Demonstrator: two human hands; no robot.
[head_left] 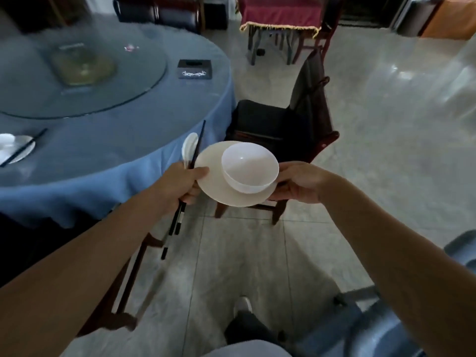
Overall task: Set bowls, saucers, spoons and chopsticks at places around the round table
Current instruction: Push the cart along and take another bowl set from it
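Right of the round table [116, 150], the saucer [213, 176] bearing the bowl [249, 167] hangs over floor, right hand [298, 182] gripping its right rim, left hand [180, 184], nearer the table, clutching spoon [189, 145] and far-pointing chopsticks [197, 145].

ahead of me a dark chair [262, 117] with a black seat stands on the pale tiled floor [386, 176], with something dark draped over its back. up to my left a round glass turntable [134, 73] carries a blurred greenish thing [82, 65] i can't make out, and a black box [195, 69] with a white pattern sits just beside its rim. farther back a fringed red cloth [280, 14] covers another table, and low down i see my shoe [242, 305].
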